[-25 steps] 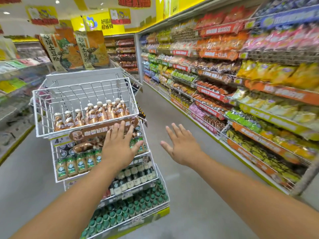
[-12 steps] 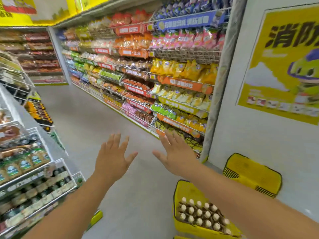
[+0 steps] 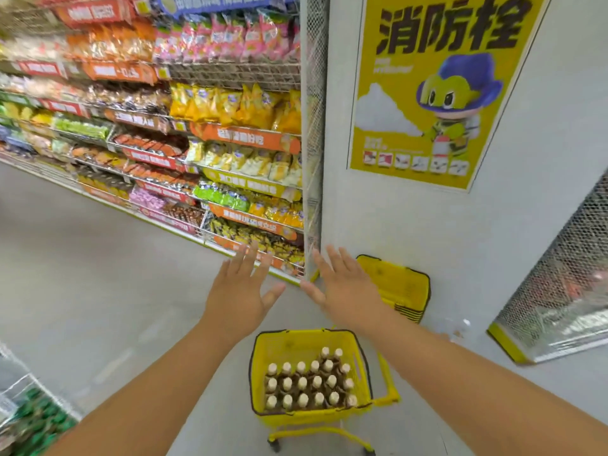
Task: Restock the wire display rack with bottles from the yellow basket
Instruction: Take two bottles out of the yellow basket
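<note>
A yellow basket (image 3: 358, 353) sits on a wheeled frame on the grey shop floor (image 3: 98, 274), low and centre in the head view, its long axis running away from the camera and its handle (image 3: 390, 383) swung out to the right. Inside it brown bottles (image 3: 309, 383) with cream caps stand upright in rows, necks pointing up, filling the near and middle part of the basket. At the bottom left edge, a corner of the wire display rack (image 3: 19, 406) shows green-capped stock, blurred. Above and beyond the basket, both bare forearms reach forward: the left hand (image 3: 238, 292) and the right hand (image 3: 345, 289) hover palm-down with fingers spread, side by side, apart, holding nothing and touching nothing. Behind the right hand a stack of yellow baskets (image 3: 404, 291) rests against the white wall (image 3: 543, 225). Farther off, snack shelves (image 3: 230, 143) line the aisle at left, and a yellow poster (image 3: 427, 93) hangs on the wall.
</note>
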`<state>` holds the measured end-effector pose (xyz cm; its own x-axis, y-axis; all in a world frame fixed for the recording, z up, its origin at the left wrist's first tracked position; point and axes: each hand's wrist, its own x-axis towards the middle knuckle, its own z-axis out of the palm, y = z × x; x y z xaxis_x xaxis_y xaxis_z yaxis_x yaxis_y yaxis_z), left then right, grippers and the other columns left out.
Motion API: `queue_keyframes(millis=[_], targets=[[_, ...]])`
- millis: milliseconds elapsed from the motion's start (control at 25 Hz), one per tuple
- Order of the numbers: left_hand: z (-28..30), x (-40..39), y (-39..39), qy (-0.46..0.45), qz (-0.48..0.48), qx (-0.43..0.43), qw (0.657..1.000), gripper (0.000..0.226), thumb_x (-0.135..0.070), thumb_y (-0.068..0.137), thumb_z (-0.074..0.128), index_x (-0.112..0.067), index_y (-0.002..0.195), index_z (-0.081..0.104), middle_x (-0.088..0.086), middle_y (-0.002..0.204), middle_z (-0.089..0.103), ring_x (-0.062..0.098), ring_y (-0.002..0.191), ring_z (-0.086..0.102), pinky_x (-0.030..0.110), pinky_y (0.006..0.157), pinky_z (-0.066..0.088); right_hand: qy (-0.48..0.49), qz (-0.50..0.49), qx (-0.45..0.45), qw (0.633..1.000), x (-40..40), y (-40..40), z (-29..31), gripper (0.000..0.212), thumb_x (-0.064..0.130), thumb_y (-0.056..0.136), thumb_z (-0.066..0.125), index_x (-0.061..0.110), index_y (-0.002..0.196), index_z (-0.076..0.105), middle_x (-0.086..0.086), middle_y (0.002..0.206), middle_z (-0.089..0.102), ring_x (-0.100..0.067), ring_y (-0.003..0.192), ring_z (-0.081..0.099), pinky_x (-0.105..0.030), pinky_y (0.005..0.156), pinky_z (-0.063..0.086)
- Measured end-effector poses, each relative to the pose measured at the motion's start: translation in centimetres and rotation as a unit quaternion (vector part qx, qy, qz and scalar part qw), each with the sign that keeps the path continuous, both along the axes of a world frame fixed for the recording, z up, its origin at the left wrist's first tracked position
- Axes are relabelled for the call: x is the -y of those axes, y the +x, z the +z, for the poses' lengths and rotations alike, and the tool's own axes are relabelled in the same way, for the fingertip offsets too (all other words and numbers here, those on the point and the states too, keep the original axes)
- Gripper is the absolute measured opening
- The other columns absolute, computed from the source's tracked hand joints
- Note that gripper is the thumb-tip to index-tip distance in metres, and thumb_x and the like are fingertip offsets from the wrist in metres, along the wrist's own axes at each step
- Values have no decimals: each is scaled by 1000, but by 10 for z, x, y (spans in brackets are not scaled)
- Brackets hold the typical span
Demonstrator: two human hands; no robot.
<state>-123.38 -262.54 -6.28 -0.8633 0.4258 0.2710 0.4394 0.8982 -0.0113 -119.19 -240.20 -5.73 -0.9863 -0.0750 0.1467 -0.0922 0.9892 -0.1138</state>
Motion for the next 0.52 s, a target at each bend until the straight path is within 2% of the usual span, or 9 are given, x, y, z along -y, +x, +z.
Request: queue_keyframes(millis=[160,280,320,440,520], targets=[[-23,-38,-43,16,-32,15,999,83,-71,98,11,-19,154,42,15,163,32,35,151,29,55,116,35,20,-28,37,999,-32,-25,-20,107,80,81,-16,19,164,14,-12,171,16,-33,158,12,-48,125,20],[-51,-59,-83,23,-62,27,997,79,-68,97,19,-19,154,41,15,163,31,34,152,27,54,117,35,18,-63,56,996,-49,-55,-47,106,78,90,-14,15,158,38,-17,161,41,-38,151,33,-52,117,36],[-61,-65,-96,28,-70,39,996,78,-68,97,20,-19,155,41,15,163,31,34,152,27,53,117,35,20,-66,62,996,-54,-65,-60,108,79,88,-16,16,158,36,-16,162,38,-38,152,31,-53,119,34],[-94,-80,-130,29,-88,87,992,79,-70,98,17,-21,155,40,13,164,30,31,152,27,51,116,36,-2,-83,129,988,-64,-93,-91,109,81,73,-18,25,165,3,-5,173,1,-29,160,-3,-46,127,8],[-116,-87,-147,13,-101,115,988,82,-72,97,10,-21,153,43,12,164,31,31,151,31,52,115,38,-8,-94,159,983,-64,-106,-104,110,80,70,-16,28,165,-2,-1,173,-7,-25,159,-11,-44,127,2]])
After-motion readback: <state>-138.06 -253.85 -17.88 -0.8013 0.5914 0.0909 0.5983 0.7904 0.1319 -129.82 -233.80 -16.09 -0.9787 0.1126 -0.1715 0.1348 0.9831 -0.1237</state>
